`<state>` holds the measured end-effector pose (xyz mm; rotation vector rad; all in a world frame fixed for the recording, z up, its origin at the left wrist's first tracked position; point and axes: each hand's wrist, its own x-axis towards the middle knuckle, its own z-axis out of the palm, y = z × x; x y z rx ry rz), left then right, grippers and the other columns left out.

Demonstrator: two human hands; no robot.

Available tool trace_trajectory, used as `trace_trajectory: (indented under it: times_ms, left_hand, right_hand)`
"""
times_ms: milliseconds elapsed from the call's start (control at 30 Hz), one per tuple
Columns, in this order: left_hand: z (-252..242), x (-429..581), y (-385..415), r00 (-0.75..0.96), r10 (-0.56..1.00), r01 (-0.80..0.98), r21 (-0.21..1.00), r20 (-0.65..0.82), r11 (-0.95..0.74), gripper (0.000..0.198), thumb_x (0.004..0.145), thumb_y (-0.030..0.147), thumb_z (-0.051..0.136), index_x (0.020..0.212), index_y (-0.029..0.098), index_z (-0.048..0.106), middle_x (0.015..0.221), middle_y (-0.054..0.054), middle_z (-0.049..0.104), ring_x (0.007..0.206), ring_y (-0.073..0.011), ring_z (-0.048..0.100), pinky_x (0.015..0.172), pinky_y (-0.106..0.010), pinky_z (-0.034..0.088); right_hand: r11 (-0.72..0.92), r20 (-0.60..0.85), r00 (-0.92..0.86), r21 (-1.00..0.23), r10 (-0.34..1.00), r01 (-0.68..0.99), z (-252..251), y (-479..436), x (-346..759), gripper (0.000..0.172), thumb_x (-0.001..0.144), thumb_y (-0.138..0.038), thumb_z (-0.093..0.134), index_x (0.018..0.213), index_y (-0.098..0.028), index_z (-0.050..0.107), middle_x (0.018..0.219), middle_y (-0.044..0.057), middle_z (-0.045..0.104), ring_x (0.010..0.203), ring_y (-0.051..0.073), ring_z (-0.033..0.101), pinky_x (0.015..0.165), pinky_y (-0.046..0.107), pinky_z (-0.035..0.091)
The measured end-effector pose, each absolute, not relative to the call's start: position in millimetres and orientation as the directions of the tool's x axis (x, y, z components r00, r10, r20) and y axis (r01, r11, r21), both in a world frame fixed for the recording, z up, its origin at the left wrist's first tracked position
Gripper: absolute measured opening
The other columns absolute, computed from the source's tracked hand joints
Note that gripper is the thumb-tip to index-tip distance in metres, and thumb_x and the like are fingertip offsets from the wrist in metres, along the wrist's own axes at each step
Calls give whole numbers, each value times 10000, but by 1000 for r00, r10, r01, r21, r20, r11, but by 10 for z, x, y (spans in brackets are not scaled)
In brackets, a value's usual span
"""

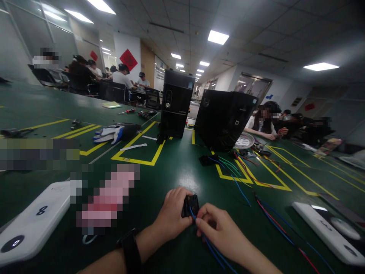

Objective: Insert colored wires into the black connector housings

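Note:
My left hand (174, 212) is wrapped around a small black plastic block (194, 202) with openings in its face, low over the green tabletop. A blue wire (192, 214) runs from the block, and my right hand (214, 224) pinches it close to the block. Whether the wire's end sits inside the block cannot be made out. Below my right hand, blue wire lengths (214, 254) trail toward the near edge. Farther right, red and blue wires (275, 224) lie loose on the table.
Two black computer towers (178, 102) (225, 118) stand ahead. Left are a glove (110, 134), a screwdriver (127, 111) and a white device (37, 219). Another white device (327, 232) is at right. Green wires (228, 164) lie near yellow tape. A person (264, 121) sits at the far right.

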<state>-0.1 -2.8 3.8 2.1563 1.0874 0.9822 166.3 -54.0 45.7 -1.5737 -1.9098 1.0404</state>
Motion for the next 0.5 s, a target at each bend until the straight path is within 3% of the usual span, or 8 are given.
trace_trajectory:
  times_ms: [67,167,400,500]
  left_hand:
    - [19,10,-25,407,837,446,719,367,-532,382,612,132,619,966,227,510,962,-25,560,919,-240,513,833,-368,369]
    - [5,21,-15,406,836,441,723,369,-532,379,610,130,605,962,228,507,956,-23,560,909,-238,515,826,-367,370]
    - [15,17,-8,410,836,446,720,364,-532,396,605,101,584,972,224,499,975,-32,552,928,-241,511,837,-373,369]
    - [15,12,-9,403,838,445,721,369,-531,385,621,106,594,974,223,499,974,-29,550,931,-237,510,842,-372,369]
  right_hand:
    - [-69,-207,-238,-872,949,484,374,-534,1639,107,852,-300,485,864,-194,477,595,-37,619,477,107,553,463,203,416]
    - [-176,-274,-215,-906,938,386,276,-500,1635,134,829,-306,506,876,-198,442,552,-69,560,406,85,477,385,176,367]
    - [3,-124,-205,-849,971,528,271,-520,1671,82,823,-256,546,832,-180,518,592,-40,574,547,106,532,527,207,396]
    - [43,-106,-203,-786,973,616,344,-512,1676,178,838,-277,533,704,-163,555,585,-28,551,561,108,504,543,216,371]
